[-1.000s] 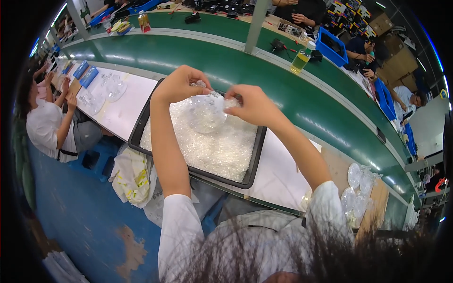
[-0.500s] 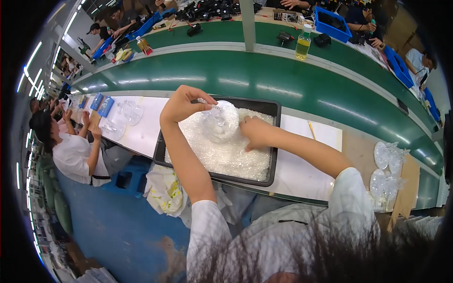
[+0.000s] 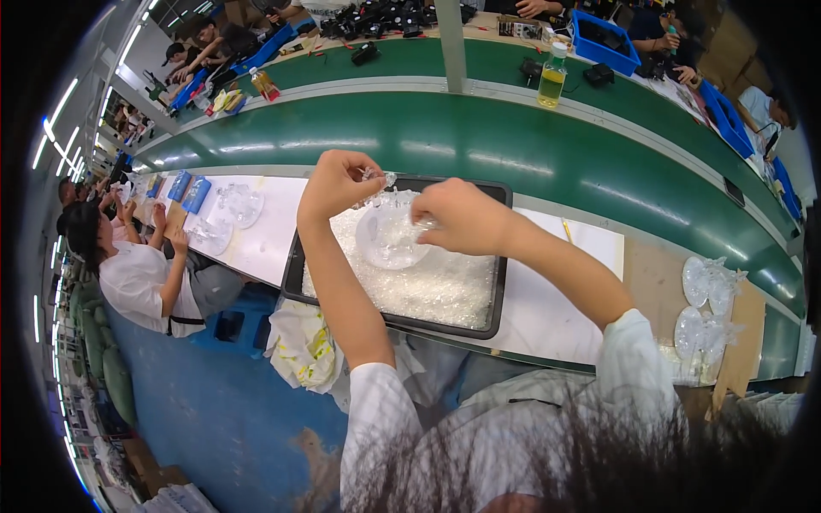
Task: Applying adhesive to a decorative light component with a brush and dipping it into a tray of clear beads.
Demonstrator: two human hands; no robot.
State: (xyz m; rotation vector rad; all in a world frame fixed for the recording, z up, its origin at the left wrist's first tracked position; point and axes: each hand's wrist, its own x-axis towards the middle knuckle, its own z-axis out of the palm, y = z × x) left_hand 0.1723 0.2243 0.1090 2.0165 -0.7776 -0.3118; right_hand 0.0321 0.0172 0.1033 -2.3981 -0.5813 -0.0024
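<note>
A black tray (image 3: 499,295) in front of me is filled with small clear beads (image 3: 445,295). Over it, my left hand (image 3: 335,186) pinches the knobbed end of a clear plastic piece with a round, dish-like part (image 3: 376,244). Whitish, glittering bits lie on that round part. My right hand (image 3: 466,218) hovers at its right side, fingers curled downward and pressed together. Whatever those fingertips hold is too small to name.
Clear plastic pieces (image 3: 701,321) lie on brown board at the right, others (image 3: 239,205) at the left. A yellow pencil (image 3: 566,229) rests beside the tray. Beyond runs a green conveyor belt (image 3: 547,145). A co-worker (image 3: 141,286) sits at the left.
My right hand has risen out of the beads and moved left, over the clear plastic piece. That piece now lies flatter; my left hand keeps its pinch.
</note>
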